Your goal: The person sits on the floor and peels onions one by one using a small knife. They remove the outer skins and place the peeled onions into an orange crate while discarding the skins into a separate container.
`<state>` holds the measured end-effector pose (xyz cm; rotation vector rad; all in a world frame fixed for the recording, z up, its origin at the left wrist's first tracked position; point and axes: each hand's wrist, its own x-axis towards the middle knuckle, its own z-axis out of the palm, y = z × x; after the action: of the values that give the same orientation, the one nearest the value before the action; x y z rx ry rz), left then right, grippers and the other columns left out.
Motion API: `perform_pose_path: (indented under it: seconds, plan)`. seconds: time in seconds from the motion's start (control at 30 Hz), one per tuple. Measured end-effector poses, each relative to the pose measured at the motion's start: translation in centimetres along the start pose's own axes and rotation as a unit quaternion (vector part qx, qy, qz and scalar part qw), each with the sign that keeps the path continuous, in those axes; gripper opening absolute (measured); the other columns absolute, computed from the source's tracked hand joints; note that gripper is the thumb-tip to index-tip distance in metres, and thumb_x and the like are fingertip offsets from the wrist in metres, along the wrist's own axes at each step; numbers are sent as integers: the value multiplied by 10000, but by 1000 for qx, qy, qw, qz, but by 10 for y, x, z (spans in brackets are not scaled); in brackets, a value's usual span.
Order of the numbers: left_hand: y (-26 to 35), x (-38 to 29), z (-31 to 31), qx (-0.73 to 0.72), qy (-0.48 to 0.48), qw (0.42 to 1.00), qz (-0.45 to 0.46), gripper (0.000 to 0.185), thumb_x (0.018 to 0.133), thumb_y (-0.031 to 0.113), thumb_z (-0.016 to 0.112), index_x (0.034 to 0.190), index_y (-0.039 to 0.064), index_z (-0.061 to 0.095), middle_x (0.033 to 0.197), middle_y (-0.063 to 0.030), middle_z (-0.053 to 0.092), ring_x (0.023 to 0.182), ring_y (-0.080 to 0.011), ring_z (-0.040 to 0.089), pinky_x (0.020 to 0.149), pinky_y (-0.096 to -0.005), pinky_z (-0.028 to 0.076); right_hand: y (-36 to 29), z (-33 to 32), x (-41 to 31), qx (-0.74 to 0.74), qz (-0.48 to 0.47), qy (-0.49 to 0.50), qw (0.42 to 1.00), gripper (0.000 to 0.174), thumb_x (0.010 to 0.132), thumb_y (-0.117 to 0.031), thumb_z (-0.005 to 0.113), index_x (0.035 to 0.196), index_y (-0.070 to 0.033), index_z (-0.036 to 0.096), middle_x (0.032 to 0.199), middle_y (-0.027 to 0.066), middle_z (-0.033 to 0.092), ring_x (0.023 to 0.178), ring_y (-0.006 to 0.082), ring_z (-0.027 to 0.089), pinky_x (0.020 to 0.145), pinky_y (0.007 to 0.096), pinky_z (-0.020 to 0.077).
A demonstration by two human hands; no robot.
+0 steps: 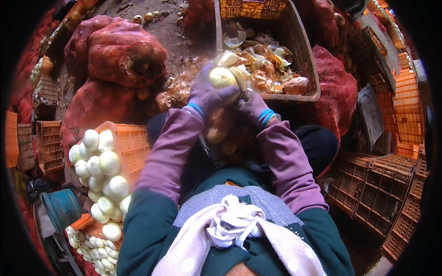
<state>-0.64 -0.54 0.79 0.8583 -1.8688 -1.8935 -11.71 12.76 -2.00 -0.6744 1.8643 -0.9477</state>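
Observation:
My left hand (210,86), in a purple-grey glove, grips a pale, partly peeled onion (221,78) over the front edge of the crate of skins. A curved pale piece (239,78) lies against the onion's right side; whether it is a blade or an onion layer is unclear. At its lower end the gloved fingers of my right hand (253,105) are curled around it, partly hidden. Below both hands, unpeeled onions (217,134) sit in shadow between my knees. Loose onion skins (266,70) fill the bottom of the plastic crate (310,86) ahead.
On the left, an orange crate (133,145) overflows with peeled onions (109,163). Red mesh sacks of onions (117,51) stand front left, another mesh sack (333,89) to the right. A blue bucket (64,208) stands lower left; stacked crates (376,186) line the right.

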Motion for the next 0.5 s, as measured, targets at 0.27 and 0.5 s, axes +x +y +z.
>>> perform_pose_path:
  seconds: [0.27, 0.5]
  plan:
    - [0, -5, -4, -27, -6, 1000, -8, 852, 640, 241, 880, 1333, 64, 418, 1138, -121, 583, 1014, -230, 607, 869, -371, 546, -18, 17, -13, -249, 110, 83, 959, 374, 927, -263, 559, 1237, -56, 585, 1143, 229, 645, 1050, 344, 632, 907, 391, 491]
    - [-12, -2, 0, 147, 36, 987, 48, 903, 615, 292, 886, 1345, 42, 417, 1162, -141, 557, 1059, -242, 580, 929, -359, 500, -23, 14, 7, -217, 163, 107, 957, 414, 937, -294, 538, 1278, -60, 554, 1180, 244, 625, 1081, 385, 613, 938, 418, 478]
